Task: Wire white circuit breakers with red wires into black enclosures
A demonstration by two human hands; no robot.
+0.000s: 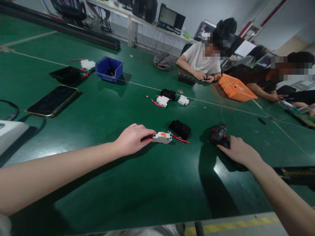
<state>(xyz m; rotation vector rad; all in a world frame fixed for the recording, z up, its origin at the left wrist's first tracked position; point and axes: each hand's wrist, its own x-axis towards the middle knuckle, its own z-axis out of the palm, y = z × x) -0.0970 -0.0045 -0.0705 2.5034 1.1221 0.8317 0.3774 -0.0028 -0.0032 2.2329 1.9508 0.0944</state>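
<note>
My left hand (135, 139) pinches a white circuit breaker (162, 138) with an orange switch, held at its left end just over the green table. A short red wire (180, 139) runs out from the breaker's right side. Right behind it sits a black plastic block (180, 128). Over on the right, my right hand (240, 150) is wrapped round the handle of a black cordless drill (219, 133), whose front end points away from me. Farther back are two more white breakers, one with a red wire (162, 101) and one alone (183, 100), near another black block (168, 94).
A blue bin (109, 69), a black tray (66, 74) and a phone (52, 100) lie to the left. An orange bin (236, 88) stands at the back right. Two people sit across the table, one in a white shirt (204, 62). A white device (11, 134) is at the left edge.
</note>
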